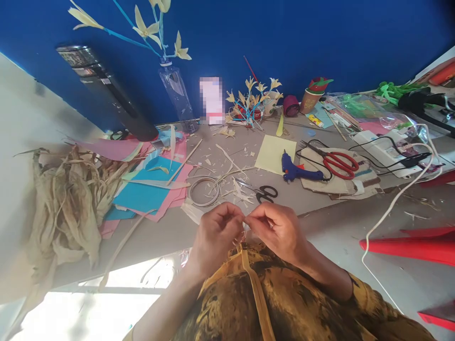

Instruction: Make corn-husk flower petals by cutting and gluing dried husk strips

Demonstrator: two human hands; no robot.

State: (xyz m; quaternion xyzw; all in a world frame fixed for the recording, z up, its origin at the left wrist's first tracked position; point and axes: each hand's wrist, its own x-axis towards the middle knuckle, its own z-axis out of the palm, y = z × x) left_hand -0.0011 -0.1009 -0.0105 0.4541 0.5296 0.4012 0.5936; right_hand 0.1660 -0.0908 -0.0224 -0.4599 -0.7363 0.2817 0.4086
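My left hand [215, 234] and my right hand [277, 229] meet fingertip to fingertip just above my lap, both pinched on a small pale strip [244, 219] that is mostly hidden by the fingers. Right beyond them on the table lie black-handled scissors [265, 193], a coil of thin wire [204, 191] and scattered pale husk scraps [236, 187]. A pile of dried corn husks [71, 199] lies to the left.
Blue and pink paper sheets [149, 194] lie left of centre. A blue glue gun [296, 170], red scissors [339, 162], yellow paper [272, 154] and a white power strip [380, 151] sit to the right. Husk flowers stand in a clear bottle [177, 97] by the blue wall. Red paper [412, 246] lies at right.
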